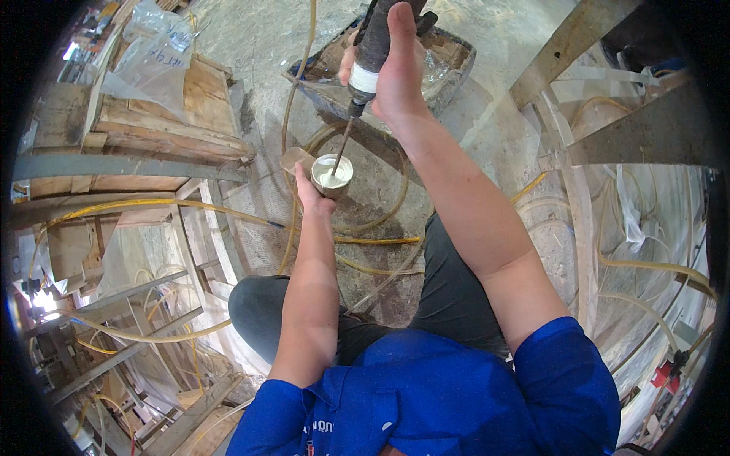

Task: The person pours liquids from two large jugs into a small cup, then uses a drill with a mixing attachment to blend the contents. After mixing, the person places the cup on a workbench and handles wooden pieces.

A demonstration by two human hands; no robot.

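In front of me my left hand is wrapped round a small cup and holds it up. White paste coats the inside of the cup. My right hand grips a dark power drill with a white band round its front part. From its chuck a thin metal rod points down, and its lower end sits in the white paste. Beside my left fingers is a flat brown piece; whether the hand touches it, I cannot tell.
Beyond the cup a worn dark tray stands on the concrete floor. Yellow hoses loop across the floor around my knees. Wooden crates and metal frames stand at the left. Large frame beams rise at the right.
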